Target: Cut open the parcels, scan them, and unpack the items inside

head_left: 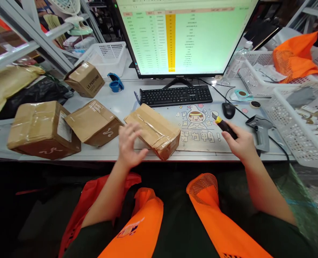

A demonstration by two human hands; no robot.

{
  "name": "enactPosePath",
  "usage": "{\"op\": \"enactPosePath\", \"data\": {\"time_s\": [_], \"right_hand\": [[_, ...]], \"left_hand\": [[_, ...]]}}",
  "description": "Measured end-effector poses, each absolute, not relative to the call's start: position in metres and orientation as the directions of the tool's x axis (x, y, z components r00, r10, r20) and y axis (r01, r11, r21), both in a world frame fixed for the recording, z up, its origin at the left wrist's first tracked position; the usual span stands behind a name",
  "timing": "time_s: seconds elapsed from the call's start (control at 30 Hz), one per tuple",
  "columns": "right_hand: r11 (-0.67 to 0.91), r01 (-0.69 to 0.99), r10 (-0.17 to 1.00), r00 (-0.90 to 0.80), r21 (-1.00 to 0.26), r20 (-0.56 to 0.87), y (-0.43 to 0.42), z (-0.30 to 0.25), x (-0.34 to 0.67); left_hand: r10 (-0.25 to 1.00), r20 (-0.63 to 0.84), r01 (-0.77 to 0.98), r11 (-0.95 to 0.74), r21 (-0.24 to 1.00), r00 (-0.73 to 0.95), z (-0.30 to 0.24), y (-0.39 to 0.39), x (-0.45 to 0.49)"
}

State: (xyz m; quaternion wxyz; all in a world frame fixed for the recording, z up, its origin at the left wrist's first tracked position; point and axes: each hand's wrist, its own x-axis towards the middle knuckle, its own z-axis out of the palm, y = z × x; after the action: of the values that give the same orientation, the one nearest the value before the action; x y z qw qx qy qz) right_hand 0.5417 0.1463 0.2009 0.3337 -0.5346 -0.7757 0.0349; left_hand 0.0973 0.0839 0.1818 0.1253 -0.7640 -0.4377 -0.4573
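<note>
A taped cardboard box (156,129) lies on the desk in front of the keyboard, its tape shiny along the top and near end. My left hand (130,143) is at its left side, fingers spread and thumb apart; whether the fingertips touch the cardboard I cannot tell. In my right hand (241,141) is a utility knife (225,127) with a dark handle and yellow collar, its blade end pointing up and left over the printed desk mat (196,134). The knife is apart from the box.
Left of my left hand stand two more cardboard boxes, a larger one (41,125) and a smaller one (94,123). Behind are a keyboard (176,95) and a monitor (187,43). To the right lie a mouse (228,110), a barcode scanner (261,132) and a white basket (290,125).
</note>
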Motion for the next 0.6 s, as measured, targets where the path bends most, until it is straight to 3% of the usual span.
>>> {"op": "enactPosePath", "data": {"time_s": [0.13,0.27,0.43,0.6], "right_hand": [[0.619,0.684,0.774,-0.449,-0.387,0.446,0.102,0.248,0.513],[0.750,0.632,0.654,-0.665,-0.195,0.360,0.083,0.285,0.475],[0.737,0.676,0.645,-0.709,0.013,0.284,0.094,0.298,0.453],[0.674,0.739,0.727,-0.663,0.004,0.178,0.105,0.311,0.432]], "left_hand": [[0.549,0.813,0.813,-0.554,0.181,0.193,0.182,0.106,0.078],[0.359,0.931,0.875,-0.468,0.121,0.064,0.170,0.092,0.144],[0.276,0.961,0.859,-0.489,0.151,-0.011,0.168,0.071,0.207],[0.303,0.952,0.854,-0.485,0.190,-0.040,0.167,0.080,0.203]]}}
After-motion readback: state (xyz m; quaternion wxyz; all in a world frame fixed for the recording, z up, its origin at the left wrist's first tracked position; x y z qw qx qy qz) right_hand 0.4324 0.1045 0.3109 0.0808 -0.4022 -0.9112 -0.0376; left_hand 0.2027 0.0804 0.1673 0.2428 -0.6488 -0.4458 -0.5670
